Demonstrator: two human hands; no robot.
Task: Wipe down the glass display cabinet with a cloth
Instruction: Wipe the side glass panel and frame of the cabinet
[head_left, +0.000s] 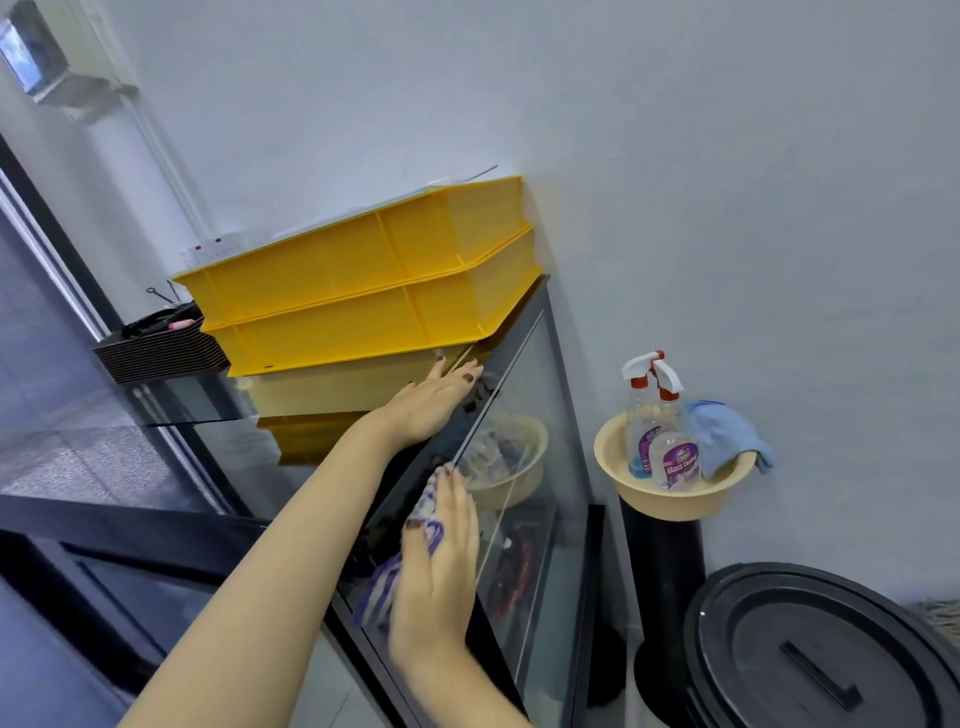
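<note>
My right hand (441, 566), fingers straight, presses the cloth (378, 590) against the side glass of the cabinet (558, 384), lower centre; the cloth lies under my palm. My left hand (434, 402) rests flat on the top edge.

Purple-white cloth (427, 500) flat on cabinet (540, 374) side glass.

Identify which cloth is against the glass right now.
The purple-striped cloth, pressed to the cabinet's side pane under the right hand; the blue cloth just hangs over the beige basin.
</note>
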